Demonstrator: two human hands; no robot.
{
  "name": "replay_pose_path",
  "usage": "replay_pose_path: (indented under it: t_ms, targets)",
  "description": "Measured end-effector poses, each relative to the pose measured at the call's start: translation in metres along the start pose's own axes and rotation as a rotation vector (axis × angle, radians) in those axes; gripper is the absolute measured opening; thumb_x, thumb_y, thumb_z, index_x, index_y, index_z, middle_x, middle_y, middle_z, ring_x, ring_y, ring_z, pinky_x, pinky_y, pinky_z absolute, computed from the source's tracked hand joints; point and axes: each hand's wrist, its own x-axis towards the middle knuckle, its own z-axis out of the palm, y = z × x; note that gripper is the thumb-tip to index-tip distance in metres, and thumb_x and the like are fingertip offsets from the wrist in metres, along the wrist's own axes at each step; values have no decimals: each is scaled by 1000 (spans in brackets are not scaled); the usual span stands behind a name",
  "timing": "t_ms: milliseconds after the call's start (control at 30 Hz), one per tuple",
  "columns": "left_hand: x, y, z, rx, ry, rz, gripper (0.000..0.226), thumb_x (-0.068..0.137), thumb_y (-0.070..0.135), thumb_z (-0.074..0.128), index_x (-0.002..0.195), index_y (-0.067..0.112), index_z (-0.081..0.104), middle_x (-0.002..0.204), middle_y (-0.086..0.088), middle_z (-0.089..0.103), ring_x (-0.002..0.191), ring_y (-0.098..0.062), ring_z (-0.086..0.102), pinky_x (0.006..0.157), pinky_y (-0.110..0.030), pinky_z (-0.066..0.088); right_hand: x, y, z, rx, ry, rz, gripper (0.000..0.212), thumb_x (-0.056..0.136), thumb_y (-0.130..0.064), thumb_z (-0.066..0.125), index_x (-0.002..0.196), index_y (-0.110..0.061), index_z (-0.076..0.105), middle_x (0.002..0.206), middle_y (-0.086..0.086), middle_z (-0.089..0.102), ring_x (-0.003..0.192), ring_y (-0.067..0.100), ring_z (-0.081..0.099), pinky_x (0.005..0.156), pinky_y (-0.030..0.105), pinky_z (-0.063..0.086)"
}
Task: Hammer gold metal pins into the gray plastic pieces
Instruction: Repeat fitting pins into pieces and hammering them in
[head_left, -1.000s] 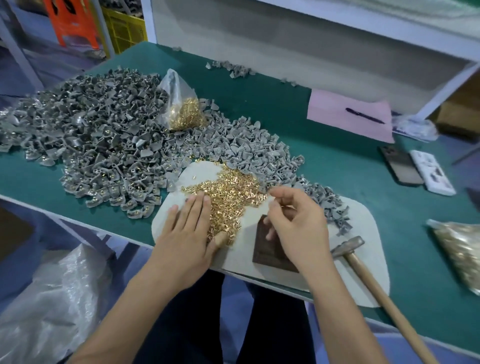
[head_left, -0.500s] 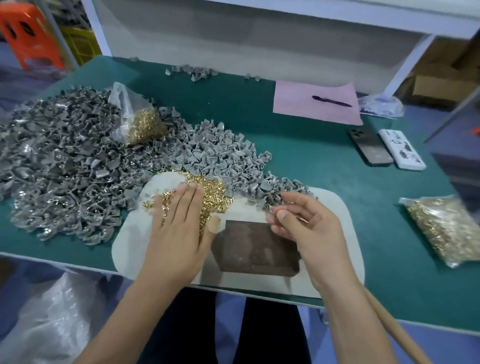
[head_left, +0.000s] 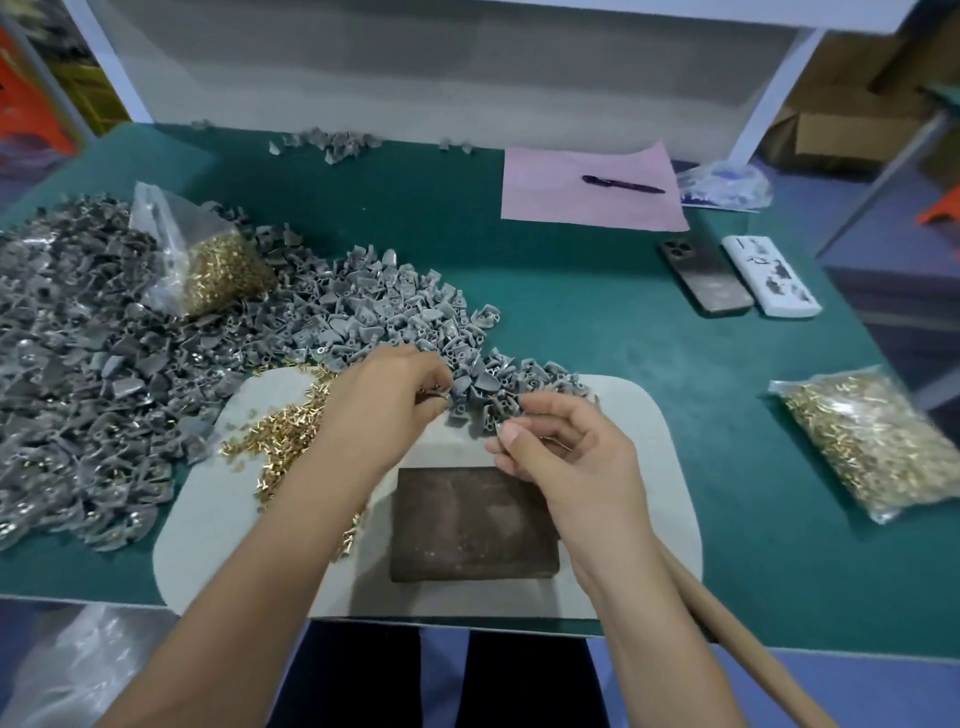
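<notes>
The left hand (head_left: 387, 400) is reaching forward with fingers curled, pinching gold pins (head_left: 283, 441) beside the gray plastic pieces (head_left: 363, 317) heaped on the surface (head_left: 571, 322). The right hand (head_left: 563, 452) is hovering over the dark block (head_left: 467, 525), fingertips pinching something small

The gold pins (head_left: 283, 447) were shiny metal, loose on a pale mat (head_left: 623, 447) that looked like soft, matt felt, and the gray pieces (head_left: 363, 306) beside them were dull moulded plastic. A dark block (head_left: 470, 525) on the mat had a worn, rough, matt face, and the handle (head_left: 737, 634) at the lower right was smooth bare wood. More pins sat in a glossy clear plastic bag (head_left: 872, 441) on the matt green tabletop (head_left: 571, 322), and a pink sheet (head_left: 587, 192) looked like plain paper.
</notes>
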Motion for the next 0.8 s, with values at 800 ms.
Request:
replay_pose_path:
  t_ms: [800]
  targets:
    - [-120, 36, -29, -220, 146, 170, 21, 82, 10, 76, 98, 23, 73, 95, 10, 66, 93, -15, 54, 82, -35, 47, -61, -3, -15, -138, 65, -155, 41, 86, 3, 76, 118, -18, 61, 87, 9, 78, 81, 24, 76, 68, 28, 59]
